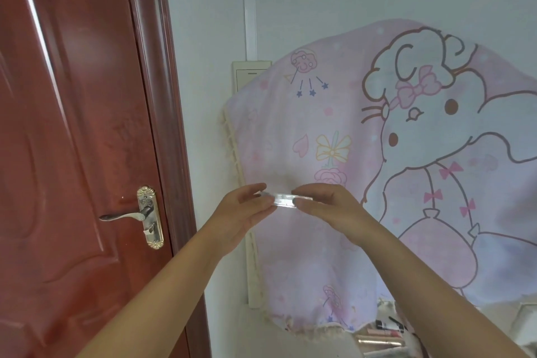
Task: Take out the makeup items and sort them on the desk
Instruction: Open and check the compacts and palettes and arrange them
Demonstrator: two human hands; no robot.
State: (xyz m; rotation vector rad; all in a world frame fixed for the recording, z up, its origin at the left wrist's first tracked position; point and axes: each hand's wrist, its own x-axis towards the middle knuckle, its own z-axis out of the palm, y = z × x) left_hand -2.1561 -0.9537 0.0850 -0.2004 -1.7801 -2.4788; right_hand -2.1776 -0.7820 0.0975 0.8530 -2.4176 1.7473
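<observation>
Both hands raised mid-frame: left hand (pixel 247 206) and right hand (pixel 325 203) each pinched one end of small clear plastic tube (pixel 283 200), held level before pink cartoon-print cloth (pixel 377 168). Dark red wooden door (pixel 72 125) at left. Makeup sticks (pixel 383 334) at lower right.
</observation>
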